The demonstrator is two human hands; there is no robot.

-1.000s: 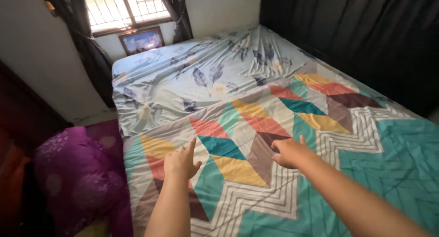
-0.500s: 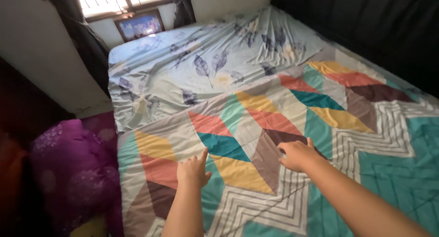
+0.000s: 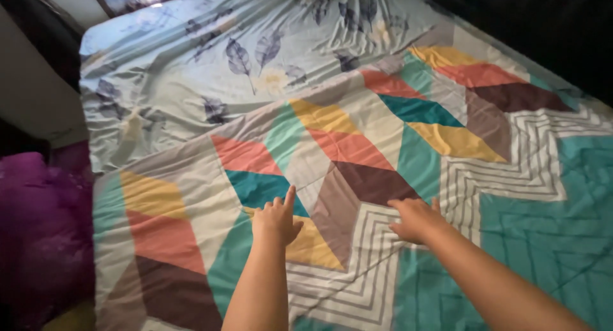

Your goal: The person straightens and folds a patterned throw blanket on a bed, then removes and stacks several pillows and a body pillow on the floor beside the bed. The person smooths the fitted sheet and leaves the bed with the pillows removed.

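Two bare hands of ours lie on the patchwork quilt of coloured diamonds and grey zigzag stripes (image 3: pixel 357 152): left hand (image 3: pixel 276 221) loosely curled, forefinger out, right hand (image 3: pixel 415 220) flat, fingers released. Beyond, the crumpled pale-blue leaf-print bedsheet (image 3: pixel 211 63) covers the bed.

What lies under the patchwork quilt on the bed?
A pale blue leaf-print sheet shows beyond the patchwork quilt and seems to run under it. Both hands, left hand and right hand, rest on top. Anything else beneath is covered.
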